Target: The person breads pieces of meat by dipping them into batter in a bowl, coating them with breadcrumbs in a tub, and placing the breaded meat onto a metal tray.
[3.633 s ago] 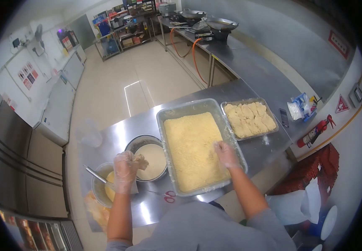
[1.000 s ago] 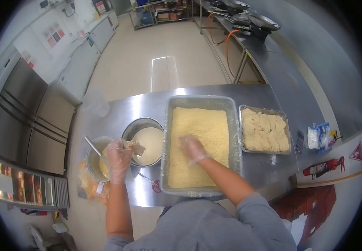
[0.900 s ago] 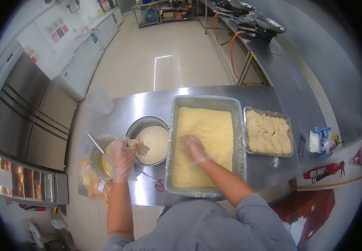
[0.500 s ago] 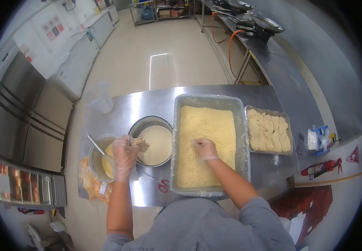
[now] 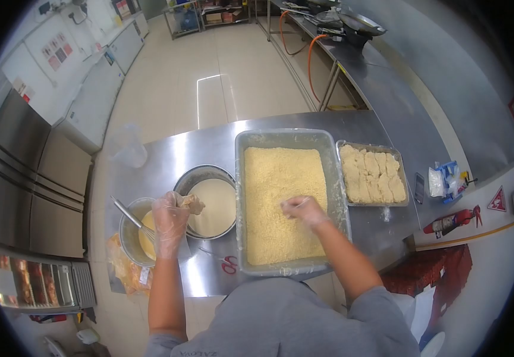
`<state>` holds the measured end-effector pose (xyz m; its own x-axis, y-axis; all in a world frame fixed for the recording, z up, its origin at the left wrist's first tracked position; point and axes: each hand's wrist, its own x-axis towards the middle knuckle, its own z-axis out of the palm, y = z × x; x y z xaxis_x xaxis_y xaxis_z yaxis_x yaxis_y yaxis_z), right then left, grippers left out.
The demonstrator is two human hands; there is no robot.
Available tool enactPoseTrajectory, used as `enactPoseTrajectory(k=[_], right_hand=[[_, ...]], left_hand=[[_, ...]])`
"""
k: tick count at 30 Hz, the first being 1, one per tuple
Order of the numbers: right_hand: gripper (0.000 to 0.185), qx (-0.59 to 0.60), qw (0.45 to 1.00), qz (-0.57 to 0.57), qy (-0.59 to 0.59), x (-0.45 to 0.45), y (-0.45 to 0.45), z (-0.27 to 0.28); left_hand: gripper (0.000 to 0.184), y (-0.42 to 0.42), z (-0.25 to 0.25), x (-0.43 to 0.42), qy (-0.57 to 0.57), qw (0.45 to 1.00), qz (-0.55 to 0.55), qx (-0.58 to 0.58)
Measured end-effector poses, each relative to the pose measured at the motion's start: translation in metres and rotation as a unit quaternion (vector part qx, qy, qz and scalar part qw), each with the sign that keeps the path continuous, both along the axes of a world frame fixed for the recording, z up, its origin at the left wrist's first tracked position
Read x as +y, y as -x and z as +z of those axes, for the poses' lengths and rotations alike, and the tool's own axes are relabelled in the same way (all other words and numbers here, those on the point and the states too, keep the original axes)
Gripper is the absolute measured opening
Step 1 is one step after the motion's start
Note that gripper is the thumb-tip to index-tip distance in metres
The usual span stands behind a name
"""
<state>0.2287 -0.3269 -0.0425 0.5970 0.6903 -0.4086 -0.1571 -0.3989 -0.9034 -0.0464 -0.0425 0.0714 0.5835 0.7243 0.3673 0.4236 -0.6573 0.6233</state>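
Observation:
My left hand [image 5: 170, 221], in a clear plastic glove, is closed around a pale brown piece of meat [image 5: 194, 204]. It is held between the whisk bowl and the round pan of cream-coloured batter [image 5: 214, 205]. My right hand [image 5: 305, 210], gloved too, hovers over yellow crumbs [image 5: 283, 178] in a large grey tub [image 5: 240, 208]. Its fingertips are pinched together; whether crumbs are in them is too small to see. Beside my left wrist, a metal whisk [image 5: 133, 215] leans in a bowl [image 5: 127, 244] of yellow liquid.
Right of the tub sits a metal tray [image 5: 382, 204] of coated pale pieces in rows. Red-handled scissors [image 5: 228, 265] lie near the front edge. A clear plastic jug [image 5: 131, 149] stands at the back left, a phone [image 5: 419, 188] at the right, and a plastic bag [image 5: 141, 275] under the bowl.
The whole view has shifted slightly. My right hand has moved a little to the right over the crumbs. My left hand still holds the meat in about the same place.

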Motion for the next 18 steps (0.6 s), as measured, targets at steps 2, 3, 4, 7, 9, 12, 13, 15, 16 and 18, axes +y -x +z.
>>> enactPoseTrajectory(k=[2,3,4,7,9,12,13,15,16,18], right_hand=[[0.028,-0.041,0.997,0.062,0.012,0.006,0.026,-0.011],[0.026,-0.112,0.989,0.089,0.028,0.012,0.040,-0.009],[0.024,-0.182,0.975,0.115,0.045,0.019,0.055,-0.004],[0.023,-0.332,0.924,0.184,0.046,0.038,0.085,-0.020],[0.022,-0.385,0.900,0.203,0.026,0.045,0.093,-0.037],[0.021,-0.408,0.891,0.202,0.006,0.048,0.093,-0.051],[0.021,-0.405,0.891,0.203,0.016,0.047,0.090,-0.054],[0.021,-0.353,0.916,0.188,0.043,0.043,0.084,-0.045],[0.021,-0.303,0.936,0.167,0.061,0.039,0.077,-0.022],[0.022,-0.175,0.978,0.099,0.059,0.022,0.048,-0.003]], left_hand=[[0.013,-0.003,0.010,-0.007,0.049,0.999,0.004,0.003],[0.012,-0.004,0.012,-0.008,0.073,0.997,0.006,0.005],[0.014,-0.003,0.009,-0.007,0.056,0.998,0.009,0.015],[0.020,-0.001,-0.005,-0.001,0.003,1.000,0.016,0.025],[0.024,-0.002,-0.009,-0.001,-0.031,0.999,0.013,0.009],[0.027,0.000,-0.009,-0.001,-0.020,1.000,0.015,0.010],[0.027,0.002,-0.011,0.000,-0.031,0.999,0.014,0.007],[0.028,0.004,-0.019,0.004,-0.053,0.999,0.008,0.000],[0.029,0.005,-0.019,0.005,-0.062,0.998,0.015,0.013],[0.030,0.003,-0.017,0.002,-0.078,0.996,0.018,0.032]])
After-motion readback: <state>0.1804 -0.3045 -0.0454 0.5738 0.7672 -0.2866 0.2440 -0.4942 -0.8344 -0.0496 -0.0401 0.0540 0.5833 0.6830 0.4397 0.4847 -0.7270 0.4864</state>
